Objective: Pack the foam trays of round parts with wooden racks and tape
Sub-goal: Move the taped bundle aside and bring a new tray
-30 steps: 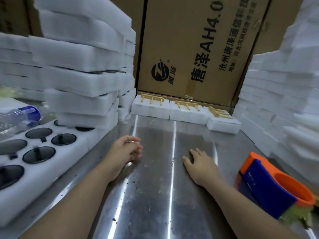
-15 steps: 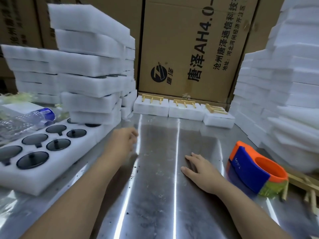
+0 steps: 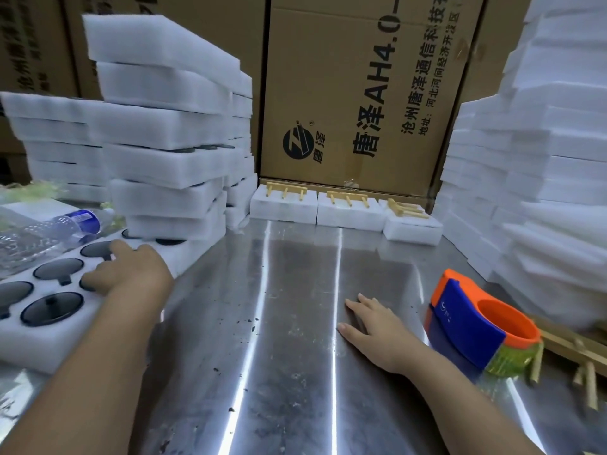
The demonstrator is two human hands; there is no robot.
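Note:
A white foam tray (image 3: 49, 339) with several dark round parts in its pockets lies at the left on the steel table (image 3: 289, 323). My left hand (image 3: 131, 274) rests on the tray's top, fingers spread over the pockets, holding nothing. My right hand (image 3: 377, 330) lies flat and open on the bare table. An orange-and-blue tape dispenser (image 3: 469, 326) with a greenish roll stands just right of it. A wooden rack (image 3: 578, 356) lies behind the dispenser. Three foam blocks (image 3: 282, 208) at the back carry more wooden racks (image 3: 285, 190).
Tall stacks of white foam trays (image 3: 164, 126) rise at the left and at the right (image 3: 542, 159). A large printed cardboard box (image 3: 361, 93) closes the back. A clear water bottle (image 3: 49, 231) lies on its side at the far left.
My left hand has moved left from the bare table onto the foam tray. My right hand has stayed flat on the table. The view has shifted a little, showing more of the dispenser and rack.

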